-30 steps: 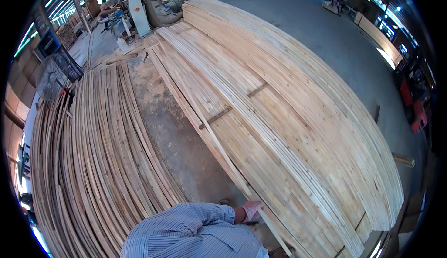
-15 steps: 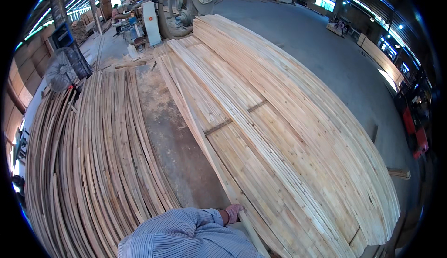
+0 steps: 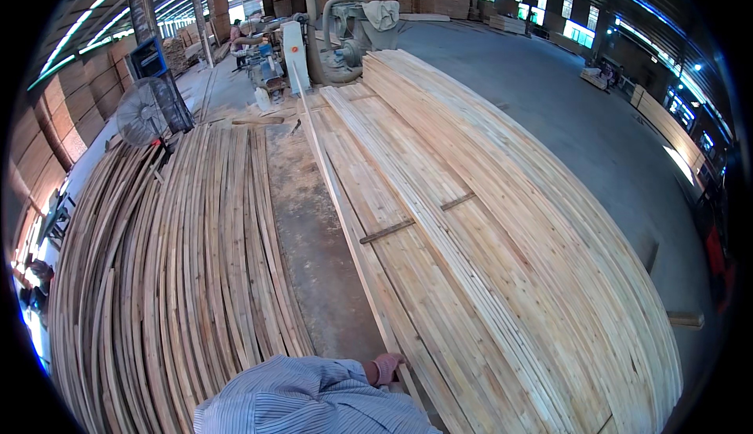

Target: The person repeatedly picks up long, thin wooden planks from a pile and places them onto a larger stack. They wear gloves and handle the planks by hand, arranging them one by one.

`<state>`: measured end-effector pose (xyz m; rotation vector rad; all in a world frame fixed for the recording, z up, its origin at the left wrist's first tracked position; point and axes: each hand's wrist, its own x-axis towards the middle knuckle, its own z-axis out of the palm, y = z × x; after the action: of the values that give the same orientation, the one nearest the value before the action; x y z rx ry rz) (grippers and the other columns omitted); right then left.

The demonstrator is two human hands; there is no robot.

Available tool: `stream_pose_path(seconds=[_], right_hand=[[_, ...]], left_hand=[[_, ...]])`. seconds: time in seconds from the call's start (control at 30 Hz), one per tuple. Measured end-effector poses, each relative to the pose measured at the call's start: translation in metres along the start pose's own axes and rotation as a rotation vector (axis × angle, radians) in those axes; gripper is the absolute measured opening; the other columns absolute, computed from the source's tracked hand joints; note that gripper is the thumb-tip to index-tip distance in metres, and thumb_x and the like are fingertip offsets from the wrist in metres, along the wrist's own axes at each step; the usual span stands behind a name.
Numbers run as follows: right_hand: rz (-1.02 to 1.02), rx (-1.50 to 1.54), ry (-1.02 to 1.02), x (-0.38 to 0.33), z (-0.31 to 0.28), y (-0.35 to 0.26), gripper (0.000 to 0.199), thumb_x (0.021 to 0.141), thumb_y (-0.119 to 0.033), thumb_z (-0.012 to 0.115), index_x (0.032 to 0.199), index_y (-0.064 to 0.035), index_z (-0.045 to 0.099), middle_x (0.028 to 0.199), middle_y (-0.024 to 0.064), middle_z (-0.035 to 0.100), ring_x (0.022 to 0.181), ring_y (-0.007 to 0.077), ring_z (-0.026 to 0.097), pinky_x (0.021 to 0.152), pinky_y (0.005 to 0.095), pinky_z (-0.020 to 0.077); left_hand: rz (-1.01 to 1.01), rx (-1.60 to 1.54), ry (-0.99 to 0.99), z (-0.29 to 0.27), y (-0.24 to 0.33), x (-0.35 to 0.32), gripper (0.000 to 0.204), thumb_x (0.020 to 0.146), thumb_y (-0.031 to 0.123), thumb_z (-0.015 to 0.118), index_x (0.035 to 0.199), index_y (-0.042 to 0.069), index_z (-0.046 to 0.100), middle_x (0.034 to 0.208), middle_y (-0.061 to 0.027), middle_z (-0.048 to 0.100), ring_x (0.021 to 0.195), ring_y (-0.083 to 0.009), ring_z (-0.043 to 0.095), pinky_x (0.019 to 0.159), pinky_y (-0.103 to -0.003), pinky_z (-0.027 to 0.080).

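My left hand (image 3: pixel 385 369) shows at the bottom centre, past a blue striped sleeve (image 3: pixel 314 399). Its fingers are closed on the near end of a long thin wooden plank (image 3: pixel 337 199). The plank runs away from me along the left edge of a big stack of pale planks (image 3: pixel 502 254), and its far end reaches toward a machine. To the left of the hand lies a strip of dusty floor (image 3: pixel 314 254), then a second pile of narrow bent strips (image 3: pixel 172 277). My right hand is out of the picture.
A standing fan (image 3: pixel 143 112) is at the left. At the far end of the stacks stand a woodworking machine (image 3: pixel 294 50) with a dust pipe, and a person (image 3: pixel 235 38) working. Open concrete floor (image 3: pixel 565 112) lies to the right, with stacked timber along the walls.
The view has tilted up, showing more of the hall. My hand has shifted slightly left while keeping hold of the thin plank.
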<state>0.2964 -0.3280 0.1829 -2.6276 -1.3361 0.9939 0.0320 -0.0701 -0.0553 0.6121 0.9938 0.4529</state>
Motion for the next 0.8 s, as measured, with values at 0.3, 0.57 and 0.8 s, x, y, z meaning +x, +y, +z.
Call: stream_pose_path(seconds=[0.3,0.57,0.8], right_hand=[[0.17,-0.267,-0.038,-0.081,0.021,0.159,0.029,0.088,-0.033,0.054,0.099,-0.0133,0.072,0.101,0.016,0.071,0.094,0.0337,0.068,0.078,0.0458,0.0541],[0.232,-0.435,-0.037,-0.118,0.044,0.239,0.029,0.087,-0.032,0.053,0.094,-0.0132,0.074,0.098,0.0157,0.071,0.091,0.0339,0.069,0.076,0.0465,0.0547],[0.041,-0.083,-0.393,0.019,0.115,0.314,0.034,0.089,-0.035,0.051,0.098,-0.0097,0.072,0.093,0.0168,0.071,0.091,0.0325,0.069,0.078,0.0493,0.0535]], left_hand=[[0.024,-0.839,0.031,-0.02,0.112,-0.052,0.034,0.093,0.039,0.054,0.094,0.005,0.056,0.081,-0.0135,0.06,0.074,-0.0346,0.06,0.069,-0.051,0.051],[0.138,-0.879,0.226,-0.053,0.178,-0.06,0.053,0.094,0.058,0.049,0.101,0.006,0.056,0.092,-0.0175,0.063,0.083,-0.0371,0.063,0.076,-0.057,0.052],[0.061,-0.686,0.106,-0.01,0.148,-0.054,0.056,0.093,0.055,0.053,0.129,0.012,0.052,0.115,-0.0142,0.066,0.103,-0.0322,0.063,0.088,-0.055,0.05]])
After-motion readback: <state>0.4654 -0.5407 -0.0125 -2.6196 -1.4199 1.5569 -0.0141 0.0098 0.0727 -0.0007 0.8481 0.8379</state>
